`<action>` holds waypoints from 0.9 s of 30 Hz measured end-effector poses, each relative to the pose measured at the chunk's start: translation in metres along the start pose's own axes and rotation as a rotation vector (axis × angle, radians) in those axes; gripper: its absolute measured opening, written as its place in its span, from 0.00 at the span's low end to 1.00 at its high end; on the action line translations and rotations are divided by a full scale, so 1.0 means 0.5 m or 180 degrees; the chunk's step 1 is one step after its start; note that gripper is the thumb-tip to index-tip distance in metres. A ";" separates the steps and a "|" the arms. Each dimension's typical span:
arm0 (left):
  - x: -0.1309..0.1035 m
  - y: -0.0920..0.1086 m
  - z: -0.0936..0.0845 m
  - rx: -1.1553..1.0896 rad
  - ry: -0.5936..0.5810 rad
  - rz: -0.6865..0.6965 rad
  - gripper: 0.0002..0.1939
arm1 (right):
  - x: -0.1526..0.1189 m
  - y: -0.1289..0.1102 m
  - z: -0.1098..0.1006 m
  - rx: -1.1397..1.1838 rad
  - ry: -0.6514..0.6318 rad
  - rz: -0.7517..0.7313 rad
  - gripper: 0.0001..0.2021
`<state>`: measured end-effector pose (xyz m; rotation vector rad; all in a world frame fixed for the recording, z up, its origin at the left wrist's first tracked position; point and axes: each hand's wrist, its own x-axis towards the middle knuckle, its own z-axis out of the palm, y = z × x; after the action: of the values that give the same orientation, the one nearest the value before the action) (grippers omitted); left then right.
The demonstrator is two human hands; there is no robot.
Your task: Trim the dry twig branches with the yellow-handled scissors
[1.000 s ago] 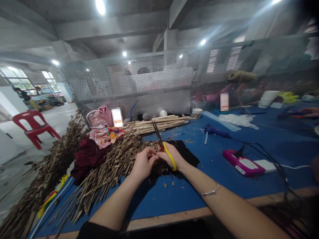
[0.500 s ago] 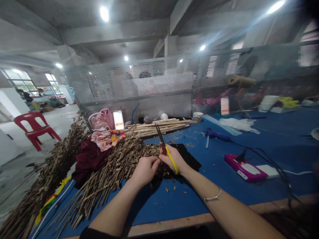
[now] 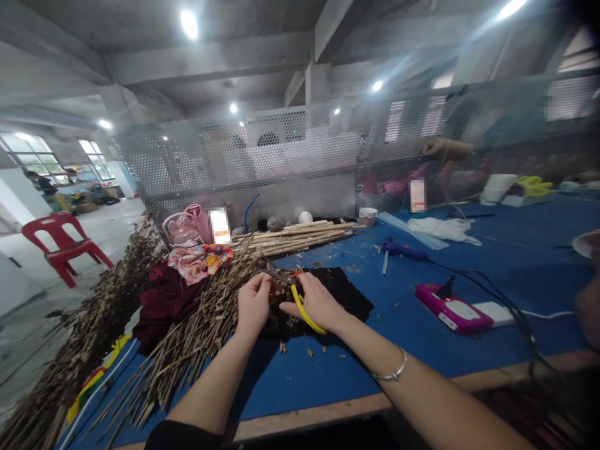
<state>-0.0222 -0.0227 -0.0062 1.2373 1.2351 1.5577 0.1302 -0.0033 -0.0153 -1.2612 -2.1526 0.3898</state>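
My right hand (image 3: 321, 303) is closed round the yellow handles of a pair of scissors (image 3: 300, 306), whose dark blades point left toward my other hand. My left hand (image 3: 254, 304) is pinched at the edge of the dried plant pile; what lies between its fingertips is too small to make out. Dried brown stems (image 3: 206, 322) spread beside and below it on the blue table (image 3: 290, 387). A black cloth (image 3: 349, 294) lies under loose leaf bits, partly hidden by my hands.
Pale sticks (image 3: 304, 237) lie at the back. Pink bag (image 3: 187, 226), maroon cloth (image 3: 164, 294) and a tall plant heap are left. Blue glue gun (image 3: 403, 250), magenta power device (image 3: 452, 309), cables and white gloves (image 3: 443, 229) are right. A blurred shape shows at the right edge.
The scissors have swung from pointing up and away to pointing left. My left hand has moved left and up, apart from my right hand. The view has shifted slightly.
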 end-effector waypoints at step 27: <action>-0.001 -0.019 -0.007 0.1202 -0.0049 0.0646 0.16 | -0.002 -0.008 0.006 -0.0534 -0.0119 0.0577 0.26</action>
<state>-0.0255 -0.0215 -0.0158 1.6555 1.4777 1.4931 0.1258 -0.0062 -0.0157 -1.5611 -2.1455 0.3140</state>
